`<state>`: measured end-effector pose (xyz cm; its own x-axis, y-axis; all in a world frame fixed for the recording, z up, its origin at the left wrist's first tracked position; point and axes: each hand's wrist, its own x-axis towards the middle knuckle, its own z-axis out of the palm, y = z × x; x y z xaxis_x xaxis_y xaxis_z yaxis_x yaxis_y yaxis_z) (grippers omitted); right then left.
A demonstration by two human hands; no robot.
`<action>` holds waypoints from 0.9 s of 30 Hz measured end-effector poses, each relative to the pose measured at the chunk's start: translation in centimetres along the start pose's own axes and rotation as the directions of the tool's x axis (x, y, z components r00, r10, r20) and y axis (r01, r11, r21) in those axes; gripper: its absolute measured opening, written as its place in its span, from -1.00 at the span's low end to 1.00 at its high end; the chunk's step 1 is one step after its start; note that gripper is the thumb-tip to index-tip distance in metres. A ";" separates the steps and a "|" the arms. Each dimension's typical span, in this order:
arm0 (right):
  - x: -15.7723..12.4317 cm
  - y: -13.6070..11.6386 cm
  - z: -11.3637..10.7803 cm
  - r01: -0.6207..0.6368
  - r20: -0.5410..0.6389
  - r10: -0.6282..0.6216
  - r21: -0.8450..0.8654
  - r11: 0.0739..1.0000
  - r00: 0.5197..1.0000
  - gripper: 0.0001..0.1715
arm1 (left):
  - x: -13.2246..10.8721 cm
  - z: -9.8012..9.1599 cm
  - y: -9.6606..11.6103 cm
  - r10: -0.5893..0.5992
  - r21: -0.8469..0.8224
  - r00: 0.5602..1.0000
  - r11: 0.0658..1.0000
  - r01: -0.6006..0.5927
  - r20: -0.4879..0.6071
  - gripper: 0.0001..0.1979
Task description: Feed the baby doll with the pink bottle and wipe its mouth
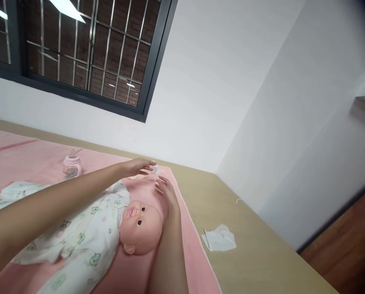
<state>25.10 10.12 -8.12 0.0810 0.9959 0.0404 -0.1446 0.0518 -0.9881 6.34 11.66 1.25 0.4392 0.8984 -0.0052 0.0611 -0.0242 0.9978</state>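
Doll (pixel 142 230) lying on pink mat (pixel 93 157) over tan desk (pixel 237 261), beside right forearm. White wall (pixel 200 102), barred window (pixel 93 53) behind. Left hand (pixel 137 166): fingers loosely spread at clear item (pixel 153 168) near mat corner, can't tell if touching. Right hand (pixel 167 191): fingers apart, slightly curled, just below it.

A bald doll (pixel 104 228) in printed clothes (pixel 84 241) lies face-up — a pale, partly hidden item (pixel 154 169) beyond its head (pixel 147 228).
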 end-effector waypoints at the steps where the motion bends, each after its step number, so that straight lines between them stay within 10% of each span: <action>1: -0.5 -1.3 -0.2 0.039 0.013 -0.038 -0.158 0.987 0.999 -0.39 | -0.8 0.5 0.4 0.027 -0.005 0.999 1.000 -0.027 0.028 -0.52; 7: -4.8 -8.5 1.0 0.220 -0.004 -0.285 -0.624 0.750 0.958 0.09 | -5.0 2.1 0.8 0.093 -0.042 0.994 0.995 -0.090 0.062 -0.49; 13: -8.1 -10.9 5.2 0.372 0.183 -0.372 -0.757 0.537 0.910 -0.31 | -8.3 1.2 0.3 0.162 -0.005 0.985 0.987 -0.162 0.053 -0.47; 27: -11.7 -13.2 9.6 0.535 0.348 -0.415 -0.653 0.536 0.841 -0.70 | -13.5 -1.3 -0.1 0.488 0.407 0.833 0.838 -0.363 -0.261 -0.40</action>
<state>16.56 -1.46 5.86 -0.2155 0.8414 0.4955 0.6098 0.5123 -0.6047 -0.78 0.15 1.35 0.1614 0.8511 0.4996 0.2561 -0.5250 0.8117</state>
